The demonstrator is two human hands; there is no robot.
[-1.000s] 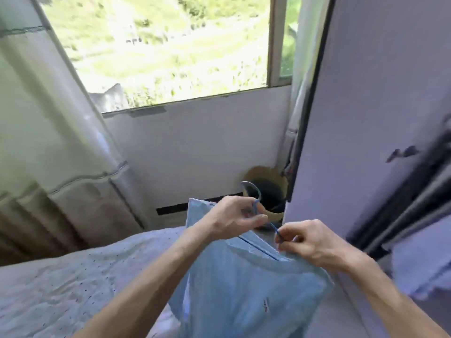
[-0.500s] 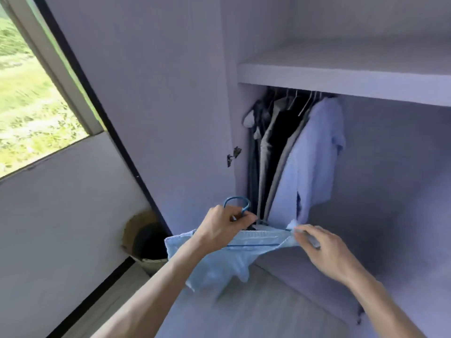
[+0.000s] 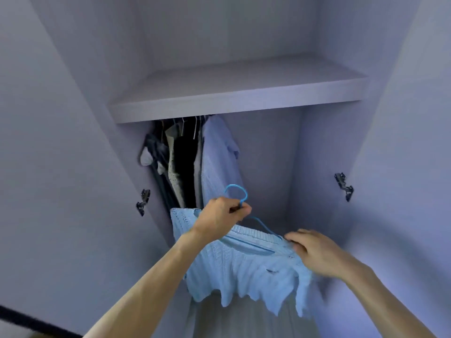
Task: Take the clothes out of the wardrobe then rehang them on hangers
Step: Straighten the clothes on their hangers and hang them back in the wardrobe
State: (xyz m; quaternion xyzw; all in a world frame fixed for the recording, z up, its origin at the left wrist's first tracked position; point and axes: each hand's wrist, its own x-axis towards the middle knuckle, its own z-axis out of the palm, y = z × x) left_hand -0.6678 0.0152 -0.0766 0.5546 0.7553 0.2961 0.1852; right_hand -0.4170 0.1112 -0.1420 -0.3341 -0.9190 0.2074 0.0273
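One thin blue hanger (image 3: pixel 235 191), clenched in the left hand (image 3: pixel 220 216), carries a ribbed sweater (image 3: pixel 244 272) the right hand (image 3: pixel 317 253) pinches.

Left hand (image 3: pixel 220 217) raised, fingers curled round the blue hanger (image 3: pixel 234 185) neck; right hand (image 3: pixel 314 252) lower, pinches the knit sweater (image 3: pixel 244 269) shoulder; both forearms extended

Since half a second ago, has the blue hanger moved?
Yes. The blue hanger has moved right, from beside the wardrobe's left door to before the hanging light-blue shirt.
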